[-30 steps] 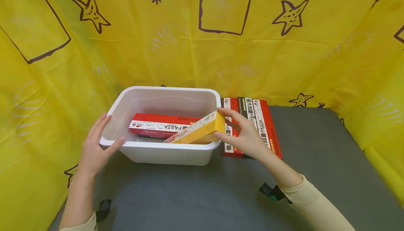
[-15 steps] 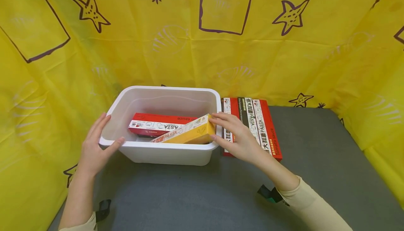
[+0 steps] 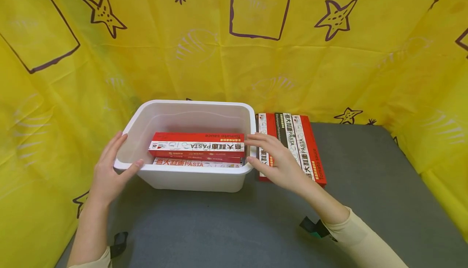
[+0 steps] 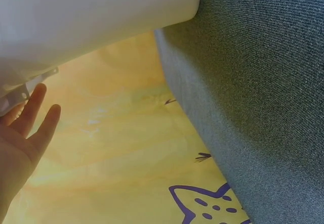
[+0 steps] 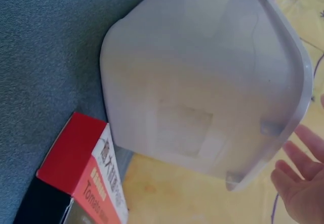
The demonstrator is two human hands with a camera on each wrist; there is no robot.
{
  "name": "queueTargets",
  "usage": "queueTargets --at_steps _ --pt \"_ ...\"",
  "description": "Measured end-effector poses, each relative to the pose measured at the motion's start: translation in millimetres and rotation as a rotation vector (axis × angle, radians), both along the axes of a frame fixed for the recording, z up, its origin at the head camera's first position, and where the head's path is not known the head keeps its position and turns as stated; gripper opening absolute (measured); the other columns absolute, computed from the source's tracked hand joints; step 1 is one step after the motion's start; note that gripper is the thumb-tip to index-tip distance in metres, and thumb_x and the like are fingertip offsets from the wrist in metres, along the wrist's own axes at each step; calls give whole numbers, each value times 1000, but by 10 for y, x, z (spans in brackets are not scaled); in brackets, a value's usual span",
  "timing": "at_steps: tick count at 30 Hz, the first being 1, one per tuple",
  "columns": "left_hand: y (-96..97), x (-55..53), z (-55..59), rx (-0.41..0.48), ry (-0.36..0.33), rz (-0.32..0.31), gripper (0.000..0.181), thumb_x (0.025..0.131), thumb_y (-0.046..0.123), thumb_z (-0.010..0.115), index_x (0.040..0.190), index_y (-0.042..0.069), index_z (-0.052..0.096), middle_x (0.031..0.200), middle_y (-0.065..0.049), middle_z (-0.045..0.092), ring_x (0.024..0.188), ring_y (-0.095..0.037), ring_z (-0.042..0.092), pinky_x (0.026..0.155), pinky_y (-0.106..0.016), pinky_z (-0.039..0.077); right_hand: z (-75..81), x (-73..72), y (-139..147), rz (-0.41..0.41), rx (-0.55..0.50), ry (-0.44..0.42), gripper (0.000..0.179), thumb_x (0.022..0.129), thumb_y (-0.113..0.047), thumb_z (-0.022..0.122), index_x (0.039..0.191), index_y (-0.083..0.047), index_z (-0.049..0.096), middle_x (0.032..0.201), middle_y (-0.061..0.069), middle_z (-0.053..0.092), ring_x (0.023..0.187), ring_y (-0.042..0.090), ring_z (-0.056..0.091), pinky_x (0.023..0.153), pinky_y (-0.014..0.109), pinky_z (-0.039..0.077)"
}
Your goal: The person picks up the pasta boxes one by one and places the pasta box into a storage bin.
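In the head view, a white plastic bin (image 3: 190,178) stands on the grey surface. A red pasta box (image 3: 197,146) lies lengthwise in it, labelled Tomato sauce. In front of that lies the yellow pasta box (image 3: 179,162), only its white printed strip showing above the near rim. My left hand (image 3: 109,166) rests on the bin's left rim with spread fingers, the thumb over the front corner. At the right rim is my right hand (image 3: 276,160), its fingers extended and holding nothing; in the right wrist view this hand (image 5: 306,178) is beside the rim.
Right of the bin lie several pasta boxes side by side, including a red Tomato sauce box (image 3: 315,154) and a black one (image 3: 281,127). Yellow patterned cloth (image 3: 219,68) stands behind and at both sides of the grey table (image 3: 219,227).
The yellow box has gone from slanting in my right hand to lying down in the bin, and my right hand has let go of it. My left hand has stayed at the rim.
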State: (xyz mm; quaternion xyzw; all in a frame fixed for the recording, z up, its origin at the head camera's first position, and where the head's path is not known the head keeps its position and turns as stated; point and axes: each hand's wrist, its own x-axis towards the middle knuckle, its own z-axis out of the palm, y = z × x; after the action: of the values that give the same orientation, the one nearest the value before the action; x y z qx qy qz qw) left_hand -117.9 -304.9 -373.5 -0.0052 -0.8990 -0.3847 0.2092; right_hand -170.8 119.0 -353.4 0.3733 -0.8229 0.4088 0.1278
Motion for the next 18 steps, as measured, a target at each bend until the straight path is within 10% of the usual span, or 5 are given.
queueTargets --at_steps 18 --pt "10 -3 -13 9 35 4 75 83 21 72 150 18 40 156 -7 32 140 -35 29 102 -73 25 -116 17 345 -167 -112 -216 56 87 -18 74 139 -18 52 138 -4 52 129 19 48 106 41 41"
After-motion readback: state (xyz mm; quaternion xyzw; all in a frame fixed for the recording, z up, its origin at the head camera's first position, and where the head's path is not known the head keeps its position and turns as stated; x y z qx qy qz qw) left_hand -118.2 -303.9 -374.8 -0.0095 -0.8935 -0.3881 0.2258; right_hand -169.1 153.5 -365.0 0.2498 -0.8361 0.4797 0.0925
